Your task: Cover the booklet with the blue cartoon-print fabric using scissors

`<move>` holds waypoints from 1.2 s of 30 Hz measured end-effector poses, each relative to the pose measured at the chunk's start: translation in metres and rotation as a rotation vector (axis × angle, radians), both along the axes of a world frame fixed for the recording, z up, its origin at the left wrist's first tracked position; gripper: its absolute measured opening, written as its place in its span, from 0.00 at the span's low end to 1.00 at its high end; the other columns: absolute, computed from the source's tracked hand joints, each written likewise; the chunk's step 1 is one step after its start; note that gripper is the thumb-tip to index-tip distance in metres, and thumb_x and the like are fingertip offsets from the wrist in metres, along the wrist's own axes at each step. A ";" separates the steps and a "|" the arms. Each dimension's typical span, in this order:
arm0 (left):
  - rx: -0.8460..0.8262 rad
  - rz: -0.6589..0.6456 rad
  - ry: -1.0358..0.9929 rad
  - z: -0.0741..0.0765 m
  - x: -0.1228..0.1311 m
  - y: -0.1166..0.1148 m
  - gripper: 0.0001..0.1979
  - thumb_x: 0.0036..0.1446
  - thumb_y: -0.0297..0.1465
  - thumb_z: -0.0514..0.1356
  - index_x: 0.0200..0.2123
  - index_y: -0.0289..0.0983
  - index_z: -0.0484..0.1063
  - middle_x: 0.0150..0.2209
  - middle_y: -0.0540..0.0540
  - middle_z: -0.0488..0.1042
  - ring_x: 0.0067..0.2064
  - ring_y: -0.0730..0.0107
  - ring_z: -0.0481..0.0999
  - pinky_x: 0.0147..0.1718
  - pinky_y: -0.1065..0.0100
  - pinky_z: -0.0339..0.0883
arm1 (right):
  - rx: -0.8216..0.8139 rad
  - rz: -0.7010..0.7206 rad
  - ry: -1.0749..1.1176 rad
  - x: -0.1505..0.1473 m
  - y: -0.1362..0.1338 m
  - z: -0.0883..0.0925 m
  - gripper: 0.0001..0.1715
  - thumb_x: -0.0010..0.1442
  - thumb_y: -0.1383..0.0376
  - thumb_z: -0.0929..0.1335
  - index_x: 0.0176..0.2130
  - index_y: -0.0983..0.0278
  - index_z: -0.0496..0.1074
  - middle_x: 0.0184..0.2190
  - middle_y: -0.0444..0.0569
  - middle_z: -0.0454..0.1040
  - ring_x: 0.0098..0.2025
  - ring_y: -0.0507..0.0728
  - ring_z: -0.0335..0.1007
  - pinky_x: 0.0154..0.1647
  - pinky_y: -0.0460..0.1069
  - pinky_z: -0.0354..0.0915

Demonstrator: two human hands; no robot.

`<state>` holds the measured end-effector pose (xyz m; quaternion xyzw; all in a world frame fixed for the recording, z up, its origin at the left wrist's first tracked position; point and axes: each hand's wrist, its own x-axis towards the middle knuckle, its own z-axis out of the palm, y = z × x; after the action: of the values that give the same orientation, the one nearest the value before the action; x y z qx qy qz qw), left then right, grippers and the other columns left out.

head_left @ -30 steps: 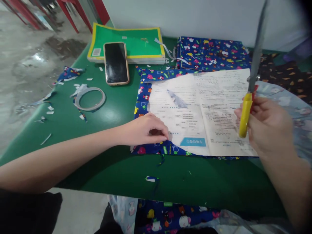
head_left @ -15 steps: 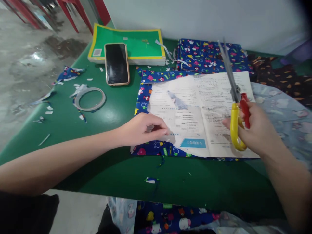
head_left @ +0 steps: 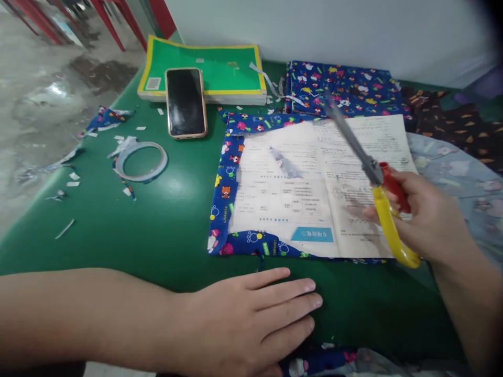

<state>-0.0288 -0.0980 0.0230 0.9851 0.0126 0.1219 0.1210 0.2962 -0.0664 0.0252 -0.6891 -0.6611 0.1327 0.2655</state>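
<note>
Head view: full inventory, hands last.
open book: one, whitish, table centre
scissors: one, yellow and red handles, above open book
patterned wrap: one, blue, folded over book's left side
triangular scrap: one, greyish, left page
patterned bundle: one, blue, behind open book
thick book: one, green, rear left
phone: one, black, against thick book
tape roll: one, whitish, left
small scraps: many, white and blue, mostly left
pale patterned sheet: one, grey, right
dark material: one, brown, rear right
purple item: one, blurred, rear right
front material: one, blue, bottom edge
table: one, green
chair legs: several, red, far left
left hand: one, palm down, front
right hand: one, right, gripping scissors
</note>
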 end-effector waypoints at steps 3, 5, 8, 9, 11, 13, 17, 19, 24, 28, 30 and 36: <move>-0.029 -0.009 0.090 -0.004 0.001 0.001 0.29 0.65 0.45 0.47 0.61 0.31 0.62 0.66 0.40 0.57 0.68 0.58 0.52 0.66 0.59 0.51 | 0.006 0.237 -0.235 0.002 -0.005 0.006 0.34 0.42 0.46 0.73 0.47 0.56 0.69 0.36 0.44 0.73 0.33 0.55 0.69 0.31 0.48 0.63; -0.089 0.007 0.093 -0.007 0.002 0.005 0.32 0.63 0.47 0.50 0.61 0.28 0.61 0.66 0.36 0.56 0.68 0.56 0.52 0.66 0.57 0.51 | -0.019 0.362 -0.326 0.003 -0.007 0.009 0.34 0.43 0.45 0.73 0.46 0.56 0.68 0.36 0.44 0.74 0.31 0.55 0.70 0.28 0.48 0.62; -0.147 -0.005 0.097 -0.010 0.003 0.008 0.34 0.61 0.48 0.53 0.60 0.27 0.61 0.66 0.34 0.56 0.68 0.54 0.52 0.65 0.55 0.52 | -0.100 0.488 -0.395 0.007 -0.010 0.009 0.34 0.43 0.43 0.72 0.46 0.55 0.67 0.37 0.44 0.76 0.31 0.56 0.71 0.28 0.49 0.64; -0.148 -0.012 0.108 -0.011 0.004 0.008 0.34 0.61 0.48 0.53 0.61 0.27 0.61 0.66 0.34 0.55 0.68 0.54 0.52 0.65 0.55 0.52 | -0.135 0.508 -0.406 0.008 -0.011 0.008 0.34 0.43 0.43 0.72 0.46 0.54 0.67 0.38 0.44 0.76 0.32 0.57 0.72 0.29 0.50 0.65; -0.125 -0.014 0.115 -0.013 0.004 0.008 0.35 0.62 0.48 0.52 0.61 0.26 0.60 0.67 0.34 0.54 0.69 0.53 0.50 0.66 0.54 0.50 | -0.202 0.524 -0.425 0.012 -0.013 0.007 0.35 0.43 0.43 0.72 0.47 0.54 0.67 0.39 0.44 0.76 0.33 0.57 0.72 0.29 0.51 0.66; -0.098 -0.005 0.105 -0.014 0.004 0.008 0.35 0.62 0.48 0.52 0.62 0.26 0.59 0.67 0.34 0.52 0.69 0.53 0.49 0.66 0.53 0.48 | -0.238 0.520 -0.441 0.015 -0.014 0.006 0.35 0.43 0.43 0.72 0.47 0.52 0.68 0.39 0.43 0.76 0.32 0.57 0.72 0.28 0.52 0.66; -0.108 0.002 0.107 -0.014 0.004 0.011 0.36 0.62 0.48 0.52 0.62 0.26 0.59 0.67 0.35 0.54 0.69 0.53 0.50 0.66 0.53 0.49 | -0.269 0.501 -0.448 0.017 -0.015 0.006 0.32 0.43 0.45 0.72 0.47 0.50 0.68 0.40 0.41 0.77 0.32 0.58 0.73 0.28 0.53 0.67; -0.114 0.003 0.120 -0.015 0.005 0.012 0.36 0.62 0.48 0.51 0.62 0.26 0.58 0.66 0.35 0.55 0.69 0.53 0.50 0.66 0.53 0.50 | -0.318 0.503 -0.438 0.017 -0.015 0.006 0.30 0.44 0.47 0.73 0.46 0.50 0.69 0.41 0.42 0.77 0.34 0.59 0.73 0.29 0.54 0.67; -0.088 0.018 0.071 -0.019 0.007 0.011 0.35 0.62 0.50 0.51 0.61 0.28 0.62 0.65 0.37 0.59 0.68 0.55 0.54 0.65 0.56 0.53 | -0.334 0.512 -0.426 0.018 -0.015 0.004 0.31 0.40 0.46 0.74 0.43 0.51 0.71 0.40 0.44 0.77 0.32 0.61 0.73 0.27 0.54 0.66; -0.002 -0.064 -0.103 -0.013 -0.001 0.004 0.20 0.60 0.42 0.55 0.48 0.37 0.76 0.55 0.45 0.73 0.58 0.58 0.69 0.60 0.61 0.64 | -0.343 0.473 -0.437 0.024 -0.014 0.004 0.33 0.42 0.45 0.73 0.47 0.50 0.70 0.41 0.44 0.77 0.34 0.62 0.74 0.29 0.54 0.67; -0.017 -0.049 -0.165 -0.006 -0.009 0.001 0.11 0.57 0.39 0.58 0.38 0.45 0.78 0.45 0.49 0.79 0.46 0.62 0.76 0.49 0.63 0.74 | -0.341 0.447 -0.443 0.029 -0.013 0.004 0.34 0.41 0.45 0.73 0.48 0.49 0.69 0.40 0.43 0.77 0.34 0.62 0.73 0.28 0.54 0.67; -0.004 0.345 -0.102 0.011 -0.028 0.026 0.04 0.57 0.31 0.60 0.29 0.43 0.73 0.27 0.50 0.76 0.30 0.65 0.74 0.34 0.58 0.71 | -0.265 0.295 -0.326 0.045 -0.013 0.003 0.36 0.31 0.46 0.76 0.42 0.49 0.73 0.32 0.44 0.77 0.30 0.61 0.72 0.26 0.54 0.64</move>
<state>-0.0565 -0.0721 0.0338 0.9606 0.1754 0.1906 0.1008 0.3408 -0.0793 0.0282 -0.6262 -0.7654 0.1428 0.0405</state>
